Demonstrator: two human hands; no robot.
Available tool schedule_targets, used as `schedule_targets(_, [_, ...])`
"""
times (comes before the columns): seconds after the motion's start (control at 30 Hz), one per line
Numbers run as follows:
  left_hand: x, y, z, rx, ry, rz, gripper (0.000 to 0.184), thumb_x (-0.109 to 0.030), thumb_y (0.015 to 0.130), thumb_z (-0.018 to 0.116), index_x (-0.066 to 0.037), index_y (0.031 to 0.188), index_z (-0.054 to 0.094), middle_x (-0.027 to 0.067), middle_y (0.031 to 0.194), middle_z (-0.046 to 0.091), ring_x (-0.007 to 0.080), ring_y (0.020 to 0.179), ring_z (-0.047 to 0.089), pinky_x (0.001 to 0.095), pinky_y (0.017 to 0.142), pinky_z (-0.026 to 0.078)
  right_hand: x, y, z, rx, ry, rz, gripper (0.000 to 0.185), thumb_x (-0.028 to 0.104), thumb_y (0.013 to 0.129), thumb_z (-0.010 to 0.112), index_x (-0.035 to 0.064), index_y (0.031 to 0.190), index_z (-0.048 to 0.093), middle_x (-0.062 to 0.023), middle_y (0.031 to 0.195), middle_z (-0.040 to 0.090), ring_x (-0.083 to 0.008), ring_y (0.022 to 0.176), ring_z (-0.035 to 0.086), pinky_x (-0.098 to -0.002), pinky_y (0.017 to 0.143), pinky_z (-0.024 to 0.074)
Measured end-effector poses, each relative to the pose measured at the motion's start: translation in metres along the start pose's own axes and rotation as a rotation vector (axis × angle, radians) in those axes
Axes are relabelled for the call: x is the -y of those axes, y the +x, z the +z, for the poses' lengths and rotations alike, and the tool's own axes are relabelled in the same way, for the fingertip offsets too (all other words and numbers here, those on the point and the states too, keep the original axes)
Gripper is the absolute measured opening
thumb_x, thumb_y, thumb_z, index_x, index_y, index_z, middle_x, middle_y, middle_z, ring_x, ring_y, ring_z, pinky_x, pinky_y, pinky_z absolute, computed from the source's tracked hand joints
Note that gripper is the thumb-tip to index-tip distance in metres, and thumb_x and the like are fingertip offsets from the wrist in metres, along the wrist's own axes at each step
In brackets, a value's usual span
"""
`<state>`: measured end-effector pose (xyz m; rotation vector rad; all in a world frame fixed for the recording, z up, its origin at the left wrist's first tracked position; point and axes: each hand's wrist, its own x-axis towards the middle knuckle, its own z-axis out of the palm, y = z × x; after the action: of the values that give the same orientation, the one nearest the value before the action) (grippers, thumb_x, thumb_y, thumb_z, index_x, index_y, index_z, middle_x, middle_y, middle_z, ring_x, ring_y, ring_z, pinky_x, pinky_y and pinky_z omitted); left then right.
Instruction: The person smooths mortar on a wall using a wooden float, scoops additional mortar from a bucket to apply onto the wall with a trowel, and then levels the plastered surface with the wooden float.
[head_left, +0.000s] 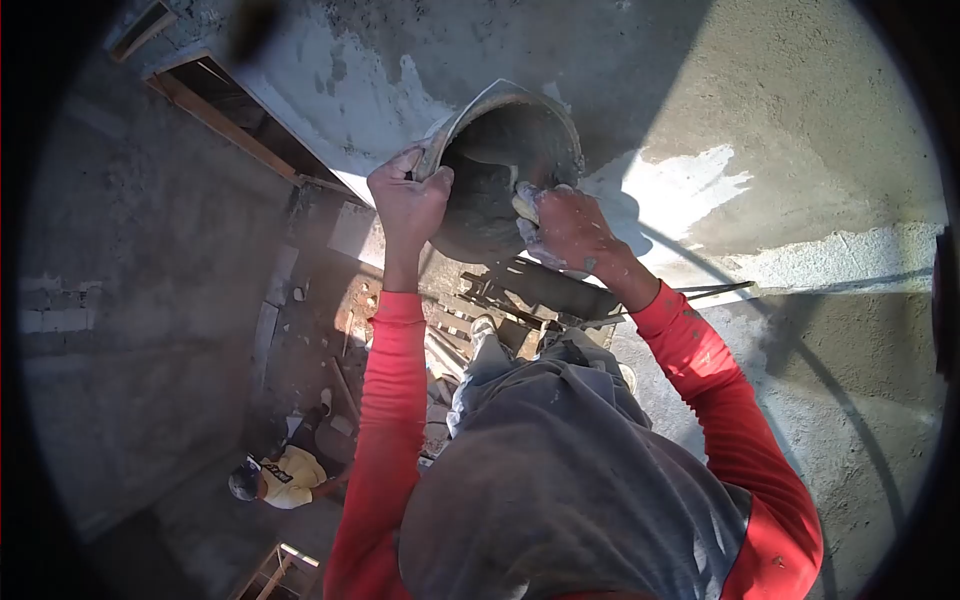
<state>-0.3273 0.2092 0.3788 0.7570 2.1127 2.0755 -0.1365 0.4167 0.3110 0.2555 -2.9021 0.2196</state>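
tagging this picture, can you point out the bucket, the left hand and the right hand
Bucket (500, 92), head view: on its upper rim.
Left hand (410, 205), head view: on its back.
Right hand (570, 225), head view: on its back.

One bucket (503, 90), one pale handle (525, 204), one left grip (410, 198), one right grip (572, 228), two red sleeves (395, 400), one other person (290, 476)

Before you is the bucket (503, 92), your left hand (412, 197) on its left rim, your right hand (572, 230) at its mouth's right side, mortar (478, 200) inside, another person (290, 477) below to your left
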Motion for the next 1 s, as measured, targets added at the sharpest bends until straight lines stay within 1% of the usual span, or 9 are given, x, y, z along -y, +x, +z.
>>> schedule_targets(0.07, [-0.001, -0.002, 0.004, 0.004, -0.037, 0.006, 0.031, 0.003, 0.076, 0.074, 0.008, 0.106, 0.079, 0.0027, 0.089, 0.07, 0.0088, 0.08, 0.057, 0.0255, 0.077, 0.05, 0.037, 0.025, -0.051, -0.012, 0.067, 0.135, 0.041, 0.02, 0.097, 0.069, 0.002, 0.133, 0.06, -0.0112, 0.127, 0.066, -0.0238, 0.098, 0.069, -0.0378, 0.089, 0.0557])
schedule_targets(0.13, [0.0, -0.004, 0.0, 0.011, 0.048, 0.02, 0.032, 0.002, 0.076, 0.074, 0.008, 0.107, 0.078, 0.0039, 0.091, 0.071, 0.009, 0.082, 0.059, 0.0255, 0.078, 0.051, 0.017, -0.021, 0.014, -0.067, -0.306, -0.059, 0.042, 0.019, 0.094, 0.068, 0.0034, 0.132, 0.061, -0.0131, 0.127, 0.066, -0.0273, 0.111, 0.068, -0.044, 0.099, 0.052])
schedule_targets(0.2, [0.001, 0.0, 0.002, -0.005, 0.062, 0.034, 0.032, 0.002, 0.076, 0.074, 0.008, 0.107, 0.078, 0.0049, 0.092, 0.072, 0.0098, 0.082, 0.06, 0.0259, 0.079, 0.052, 0.033, 0.012, -0.046, 0.285, 0.104, 0.23, 0.036, 0.016, 0.099, 0.063, 0.0067, 0.133, 0.062, -0.0107, 0.138, 0.065, -0.0249, 0.133, 0.062, -0.0486, 0.115, 0.0442])
schedule_targets(0.37, [-0.006, -0.006, 0.003, -0.024, 0.043, 0.052, 0.031, 0.002, 0.075, 0.073, 0.008, 0.105, 0.077, 0.0072, 0.091, 0.074, 0.0116, 0.082, 0.062, 0.0273, 0.08, 0.053, 0.001, -0.016, 0.015, -0.105, -0.217, -0.022, 0.034, 0.02, 0.1, 0.067, 0.0086, 0.132, 0.064, -0.0102, 0.135, 0.068, -0.0285, 0.118, 0.065, -0.0467, 0.101, 0.0516])
schedule_targets(0.43, [-0.008, -0.005, 0.006, -0.009, 0.044, 0.131, 0.031, 0.002, 0.074, 0.073, 0.009, 0.104, 0.077, 0.0091, 0.092, 0.075, 0.0117, 0.081, 0.061, 0.0269, 0.079, 0.052, 0.011, 0.011, -0.027, -0.163, -0.1, 0.025, 0.033, 0.021, 0.1, 0.069, 0.0062, 0.129, 0.066, -0.0095, 0.13, 0.07, -0.0257, 0.103, 0.068, -0.0443, 0.086, 0.0558])
schedule_targets(0.53, [-0.019, -0.012, 0.002, -0.009, 0.086, 0.218, 0.035, 0.004, 0.076, 0.071, 0.008, 0.11, 0.078, 0.0015, 0.09, 0.069, 0.0079, 0.079, 0.055, 0.024, 0.075, 0.048, -0.014, 0.041, -0.054, 0.047, 0.173, 0.215, 0.027, 0.025, 0.102, 0.069, 0.0037, 0.118, 0.067, -0.0076, 0.112, 0.072, -0.0206, 0.081, 0.068, -0.0388, 0.067, 0.0559])
schedule_targets(0.67, [-0.041, -0.016, -0.001, 0.02, 0.09, 0.343, 0.035, 0.008, 0.075, 0.07, 0.009, 0.109, 0.078, 0.0007, 0.089, 0.069, 0.0066, 0.08, 0.054, 0.0235, 0.075, 0.047, 0.005, 0.041, -0.113, 0.198, 1.139, 0.855, 0.028, 0.03, 0.104, 0.069, 0.0027, 0.107, 0.07, -0.0101, 0.069, 0.065, -0.0187, 0.049, 0.058, -0.0361, 0.045, 0.0479])
schedule_targets(0.9, [-0.05, -0.039, -0.002, 0.041, 0.105, 0.31, 0.023, 0.008, 0.071, 0.069, 0.01, 0.094, 0.073, 0.0051, 0.089, 0.07, 0.0079, 0.08, 0.056, 0.0245, 0.075, 0.048, 0.033, -0.006, -0.054, 0.325, 2.197, 0.921, 0.043, 0.034, 0.11, 0.059, -0.0019, 0.131, 0.066, -0.0068, 0.079, 0.061, -0.0099, 0.046, 0.051, -0.0249, 0.04, 0.0412])
schedule_targets(1.0, [-0.025, -0.049, 0.011, -0.069, -0.01, 0.206, 0.009, 0.008, 0.072, 0.07, 0.007, 0.081, 0.068, 0.0039, 0.085, 0.068, 0.0081, 0.078, 0.054, 0.0256, 0.072, 0.047, 0.06, 0.003, -0.036, 0.172, 2.522, 0.687, 0.046, 0.03, 0.112, 0.052, -0.0064, 0.139, 0.06, -0.0082, 0.084, 0.059, -0.0091, 0.048, 0.05, -0.0242, 0.039, 0.0409])
